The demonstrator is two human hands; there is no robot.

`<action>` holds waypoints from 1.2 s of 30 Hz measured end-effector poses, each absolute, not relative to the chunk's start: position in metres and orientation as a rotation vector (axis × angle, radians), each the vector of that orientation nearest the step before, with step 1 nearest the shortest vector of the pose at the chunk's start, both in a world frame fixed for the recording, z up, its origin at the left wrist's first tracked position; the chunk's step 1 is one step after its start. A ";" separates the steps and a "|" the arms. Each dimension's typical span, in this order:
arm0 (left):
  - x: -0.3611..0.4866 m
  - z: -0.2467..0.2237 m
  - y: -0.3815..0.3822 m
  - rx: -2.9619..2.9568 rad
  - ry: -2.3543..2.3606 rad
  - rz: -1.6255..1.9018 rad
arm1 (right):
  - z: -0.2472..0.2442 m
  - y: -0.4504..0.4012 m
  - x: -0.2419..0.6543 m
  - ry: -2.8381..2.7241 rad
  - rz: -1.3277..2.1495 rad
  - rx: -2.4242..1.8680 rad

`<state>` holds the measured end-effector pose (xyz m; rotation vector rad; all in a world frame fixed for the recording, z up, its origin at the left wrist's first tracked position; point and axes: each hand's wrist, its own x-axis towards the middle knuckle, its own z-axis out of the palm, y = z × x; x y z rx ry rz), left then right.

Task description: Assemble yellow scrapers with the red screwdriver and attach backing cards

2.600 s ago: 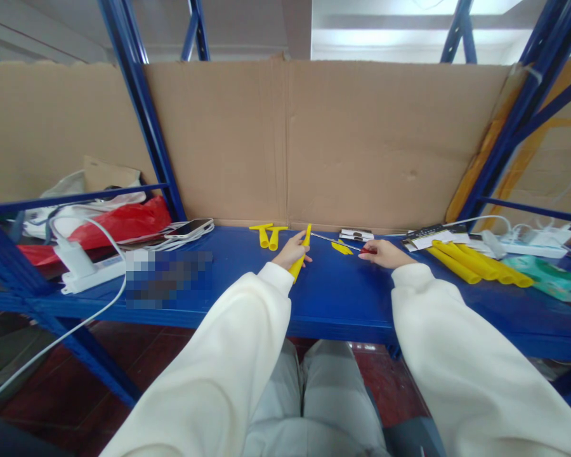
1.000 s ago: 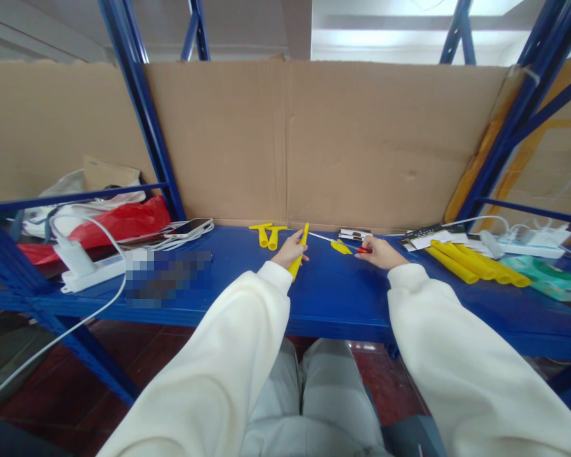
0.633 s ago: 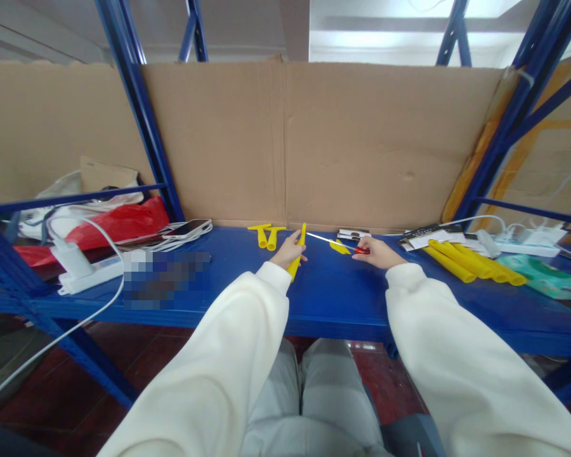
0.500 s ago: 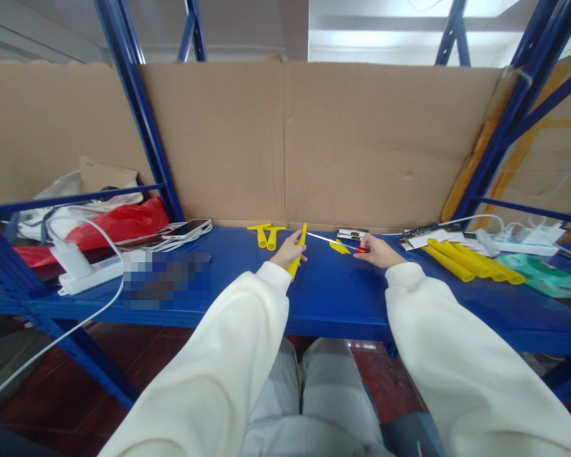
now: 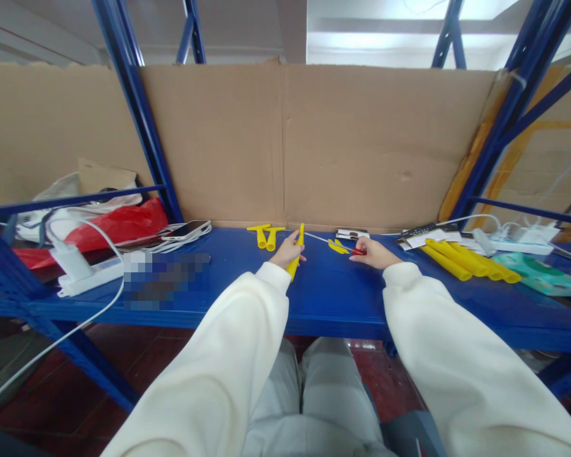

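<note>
My left hand [image 5: 285, 252] is closed around a yellow plastic piece [image 5: 294, 268], which looks like a T-shaped tool with a tubular handle, held tilted above the bench. My right hand [image 5: 375, 254] grips a screwdriver [image 5: 356, 252] by its red handle. Its long thin metal shaft points left, and the tip is at the upper part of the yellow piece; whether it touches cannot be told. Small yellow parts [image 5: 337, 247] lie behind the shaft. Left of my left hand rest two yellow T-shaped pieces [image 5: 266, 237] side by side.
Several yellow tubes [image 5: 452, 259] lie at the right beside a green packet [image 5: 537, 274] and a power strip [image 5: 523, 244]. A black-and-white item [image 5: 352, 235] sits by the cardboard wall [image 5: 361, 146]. On the left are a phone [image 5: 188, 229], cables and another power strip [image 5: 95, 275].
My right hand and the screwdriver have shifted slightly left. The yellow piece in my left hand has tilted or turned a little; the hand stays nearly in place.
</note>
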<state>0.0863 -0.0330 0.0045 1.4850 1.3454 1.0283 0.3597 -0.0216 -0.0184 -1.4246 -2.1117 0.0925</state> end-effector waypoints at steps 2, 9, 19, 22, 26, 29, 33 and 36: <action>0.086 0.004 -0.032 1.489 1.335 1.036 | -0.017 -0.023 0.360 -2.104 0.049 -1.449; 0.086 0.001 -0.030 1.503 1.332 1.045 | -0.016 -0.027 0.359 -2.174 0.053 -1.464; 0.085 0.002 -0.031 1.509 1.335 1.032 | -0.017 -0.026 0.358 -2.101 -0.013 -1.420; 0.085 0.003 -0.031 1.496 1.346 1.032 | -0.017 -0.027 0.358 -2.121 0.013 -1.433; 0.085 0.002 -0.031 1.482 1.350 1.042 | -0.018 -0.027 0.357 -2.158 0.083 -1.451; 0.085 0.002 -0.031 1.482 1.345 1.041 | -0.019 -0.025 0.358 -2.160 0.094 -1.410; 0.086 0.004 -0.033 1.492 1.337 1.040 | -0.019 -0.024 0.359 -2.121 0.031 -1.395; 0.086 0.005 -0.034 1.496 1.338 1.032 | -0.017 -0.026 0.359 -2.129 0.005 -1.404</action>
